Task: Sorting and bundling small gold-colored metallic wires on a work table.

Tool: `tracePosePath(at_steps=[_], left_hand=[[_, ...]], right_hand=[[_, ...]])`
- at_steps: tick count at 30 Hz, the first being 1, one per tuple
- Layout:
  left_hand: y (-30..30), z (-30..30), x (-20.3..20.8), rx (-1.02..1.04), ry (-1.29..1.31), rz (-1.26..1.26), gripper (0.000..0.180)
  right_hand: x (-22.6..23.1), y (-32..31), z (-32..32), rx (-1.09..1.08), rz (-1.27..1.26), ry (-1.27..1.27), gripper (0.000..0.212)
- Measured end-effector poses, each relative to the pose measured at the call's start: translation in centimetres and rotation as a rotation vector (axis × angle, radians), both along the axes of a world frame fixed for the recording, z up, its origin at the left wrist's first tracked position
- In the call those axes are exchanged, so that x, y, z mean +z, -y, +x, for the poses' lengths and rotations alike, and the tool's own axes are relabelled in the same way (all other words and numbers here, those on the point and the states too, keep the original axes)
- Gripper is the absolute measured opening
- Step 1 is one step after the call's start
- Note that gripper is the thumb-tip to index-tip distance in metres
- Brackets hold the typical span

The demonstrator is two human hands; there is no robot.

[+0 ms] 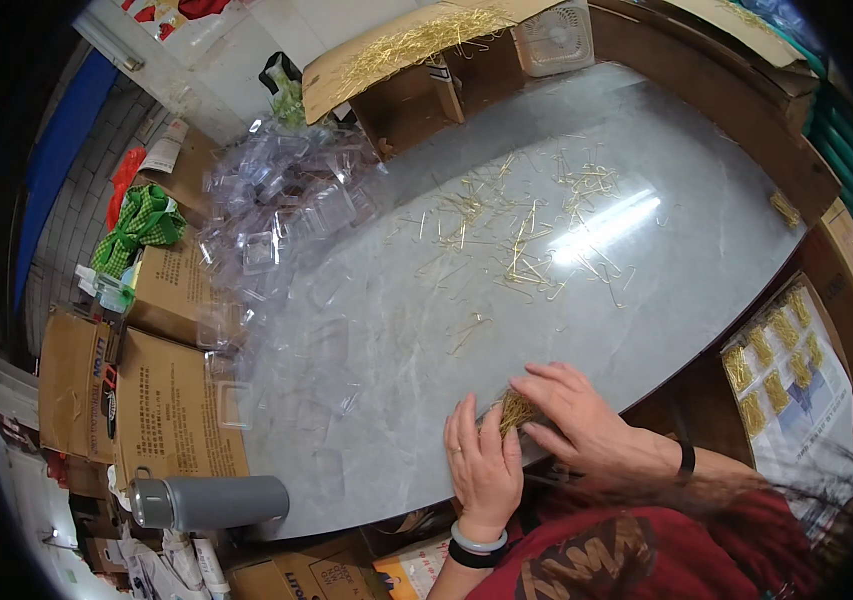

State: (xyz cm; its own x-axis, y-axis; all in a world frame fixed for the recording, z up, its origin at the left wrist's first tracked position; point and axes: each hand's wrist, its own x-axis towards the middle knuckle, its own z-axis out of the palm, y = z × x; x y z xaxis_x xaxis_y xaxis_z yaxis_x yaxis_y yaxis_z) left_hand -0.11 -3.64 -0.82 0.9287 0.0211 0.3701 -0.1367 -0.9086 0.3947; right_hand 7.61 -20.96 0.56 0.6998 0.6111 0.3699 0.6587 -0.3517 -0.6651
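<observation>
A wide grey marble-patterned table (386, 340) fills most of the view, seen from above by the person working at it. Brown cardboard boxes (161, 400) stand stacked along its left edge, and an open cardboard box (416, 70) heaped with thin gold wire pieces sits at the far side. A large heap of clear plastic clamshell cases (276, 200) spreads over the table's upper left, with a few single cases lying flat nearer the person. To the right, beside the table, a sheet (796, 390) carries neat rows of small gold bundles. A grey cylindrical flask (208, 500) lies on its side at the near left corner. Loose gold wire hooks (516, 225) are scattered across the middle of the table, well apart from the hands.

At the near edge, both hands meet over a small bundle of gold wire hooks (514, 410). The left hand (484, 462) lies flat, fingers together, just beside the bundle. The right hand (571, 415) curves over it from the right, fingers loosely bent; it seems to press the bundle against the table, though the grip itself is hidden.
</observation>
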Motion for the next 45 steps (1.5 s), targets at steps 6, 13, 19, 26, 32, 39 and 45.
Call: tracePosePath(at_steps=[6,13,19,26,32,39,45], left_hand=[[-0.3,0.1,0.2,-0.04,0.008,-0.01,0.055],[-0.4,0.1,-0.3,-0.064,0.047,-0.019,0.076],[-0.6,-0.1,-0.4,-0.099,0.046,-0.035,0.078],[-0.9,-0.3,-0.6,0.165,0.112,-0.433,0.069],[-0.6,-0.4,-0.1,-0.001,0.038,-0.188,0.061],[-0.2,-0.6,0.0,-0.009,0.016,-0.04,0.068],[-0.2,-0.4,0.2,-0.012,0.007,-0.011,0.067]], right_hand=[[-0.7,-1.0,0.0,-0.06,-0.178,0.089,0.051],[0.5,-0.8,0.8,-0.019,-0.278,0.205,0.051],[0.4,-0.5,3.6,-0.018,-0.102,-0.016,0.039],[2.6,0.6,1.2,-0.244,-0.175,-0.323,0.024],[0.7,1.3,-2.3,-0.183,-0.097,-0.237,0.023],[1.8,0.5,-1.5,-0.101,-0.003,-0.057,0.027],[1.2,-1.0,0.4,-0.183,0.022,0.022,0.033]])
